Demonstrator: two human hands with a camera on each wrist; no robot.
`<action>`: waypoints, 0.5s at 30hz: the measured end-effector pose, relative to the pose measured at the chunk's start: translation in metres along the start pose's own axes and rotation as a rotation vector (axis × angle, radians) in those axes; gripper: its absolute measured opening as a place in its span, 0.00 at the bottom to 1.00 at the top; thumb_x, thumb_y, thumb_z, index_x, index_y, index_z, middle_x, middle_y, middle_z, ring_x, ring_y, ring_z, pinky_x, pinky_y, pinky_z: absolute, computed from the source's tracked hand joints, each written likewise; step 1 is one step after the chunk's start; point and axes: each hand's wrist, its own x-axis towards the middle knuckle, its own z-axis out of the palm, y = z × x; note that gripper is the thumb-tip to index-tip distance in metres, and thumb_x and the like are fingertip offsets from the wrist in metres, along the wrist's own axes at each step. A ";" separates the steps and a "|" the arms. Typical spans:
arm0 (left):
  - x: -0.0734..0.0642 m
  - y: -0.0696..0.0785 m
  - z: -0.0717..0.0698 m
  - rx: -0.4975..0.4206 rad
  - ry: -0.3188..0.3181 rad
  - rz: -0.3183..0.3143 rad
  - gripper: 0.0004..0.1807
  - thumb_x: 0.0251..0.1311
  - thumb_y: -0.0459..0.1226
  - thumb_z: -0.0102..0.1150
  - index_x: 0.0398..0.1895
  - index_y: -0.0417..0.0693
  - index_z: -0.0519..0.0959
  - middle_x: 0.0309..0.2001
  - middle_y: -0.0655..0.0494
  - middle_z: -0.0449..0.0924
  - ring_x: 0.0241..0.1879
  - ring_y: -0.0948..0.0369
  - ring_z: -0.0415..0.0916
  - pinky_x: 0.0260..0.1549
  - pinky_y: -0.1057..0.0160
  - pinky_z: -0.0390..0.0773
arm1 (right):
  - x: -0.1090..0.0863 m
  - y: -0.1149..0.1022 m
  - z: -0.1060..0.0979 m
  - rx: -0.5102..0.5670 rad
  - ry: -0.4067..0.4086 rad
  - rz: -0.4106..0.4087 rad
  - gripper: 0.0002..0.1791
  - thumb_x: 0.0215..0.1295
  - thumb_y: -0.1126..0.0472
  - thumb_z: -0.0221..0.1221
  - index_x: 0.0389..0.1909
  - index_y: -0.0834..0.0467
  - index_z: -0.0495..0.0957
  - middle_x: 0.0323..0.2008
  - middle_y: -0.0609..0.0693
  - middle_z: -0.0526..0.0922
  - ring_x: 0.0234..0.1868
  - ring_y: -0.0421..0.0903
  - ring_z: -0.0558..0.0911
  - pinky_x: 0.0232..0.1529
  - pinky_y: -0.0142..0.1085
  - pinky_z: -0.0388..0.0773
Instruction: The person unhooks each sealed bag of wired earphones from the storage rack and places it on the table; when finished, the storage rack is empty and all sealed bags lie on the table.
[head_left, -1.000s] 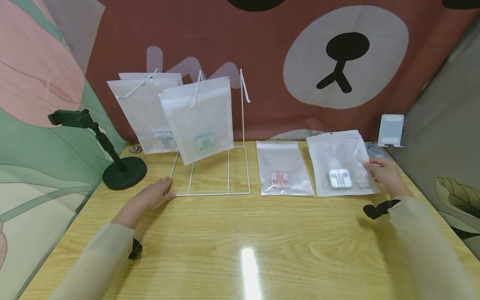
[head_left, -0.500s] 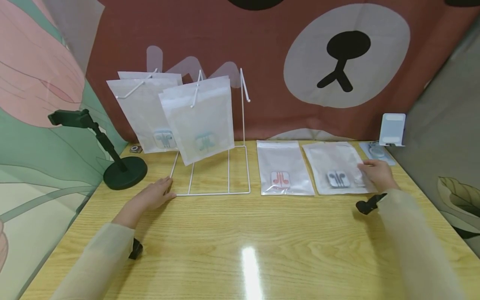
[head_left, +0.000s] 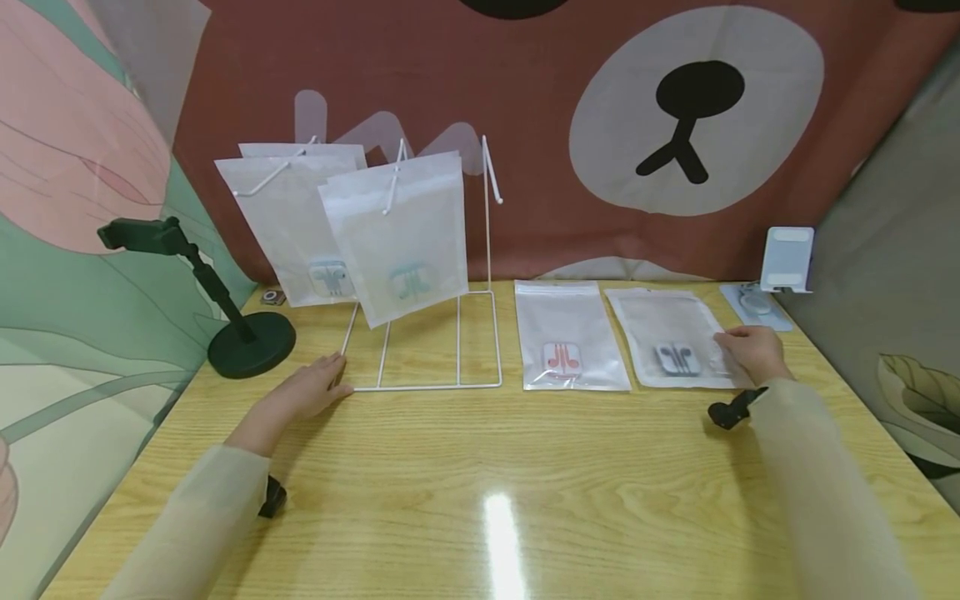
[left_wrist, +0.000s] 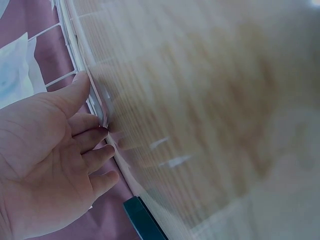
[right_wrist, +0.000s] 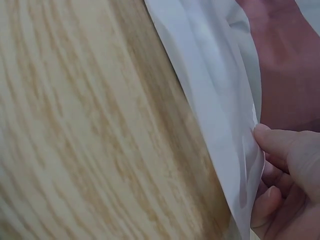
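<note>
My left hand rests on the table at the front left corner of a white wire rack; its loosely extended fingers touch the wire, as the left wrist view also shows. At the right, my right hand pinches the right edge of a translucent white zip bag, thumb on one side and fingers on the other. That bag lies on the table with dark-looking earphones in a case inside. To its left lies another zip bag with red earphones.
Several similar bags hang from the rack's left and middle hooks; the right hook carries none. A black phone stand is at left. A pale blue stand and flat packet sit at back right. A printed cloth hangs behind.
My right hand has shifted slightly left and laid the bag down flat; its raised top edge has dropped to the table. The packet behind shows more. My left hand stays put.
</note>
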 end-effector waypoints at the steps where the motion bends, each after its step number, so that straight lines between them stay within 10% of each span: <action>1: 0.000 0.000 0.000 -0.002 -0.001 -0.001 0.35 0.68 0.44 0.46 0.65 0.24 0.52 0.66 0.28 0.46 0.64 0.36 0.45 0.59 0.39 0.48 | 0.000 0.000 0.000 0.001 -0.003 0.005 0.30 0.66 0.49 0.50 0.47 0.76 0.72 0.47 0.72 0.73 0.46 0.63 0.71 0.46 0.51 0.68; 8: 0.000 -0.001 0.000 -0.003 -0.010 -0.008 0.35 0.68 0.44 0.45 0.66 0.25 0.51 0.67 0.29 0.45 0.65 0.36 0.44 0.59 0.39 0.47 | 0.000 -0.004 -0.001 0.065 -0.023 0.069 0.31 0.65 0.46 0.49 0.50 0.73 0.71 0.49 0.68 0.72 0.45 0.57 0.70 0.40 0.40 0.68; 15: -0.001 0.001 -0.001 -0.005 -0.006 -0.005 0.35 0.68 0.44 0.45 0.66 0.24 0.51 0.66 0.29 0.46 0.64 0.36 0.44 0.59 0.39 0.48 | -0.002 -0.023 -0.014 0.194 0.036 -0.054 0.27 0.66 0.51 0.52 0.51 0.74 0.70 0.35 0.55 0.77 0.30 0.40 0.72 0.26 0.30 0.75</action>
